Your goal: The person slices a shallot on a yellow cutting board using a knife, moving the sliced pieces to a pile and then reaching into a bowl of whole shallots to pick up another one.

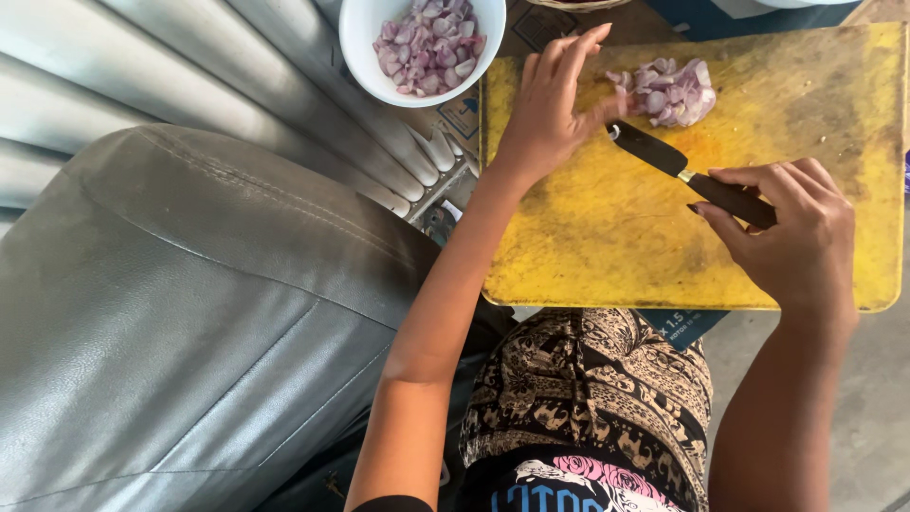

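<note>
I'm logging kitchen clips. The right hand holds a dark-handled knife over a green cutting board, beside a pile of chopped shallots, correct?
Not quite: the cutting board is yellow, not green, as the head view shows. The rest holds: the right hand holds the dark-handled knife beside the pile of chopped shallots.

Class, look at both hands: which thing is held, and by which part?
The right hand holds the knife by its dark handle. The left hand holds nothing; it rests by the chopped shallots.
</note>
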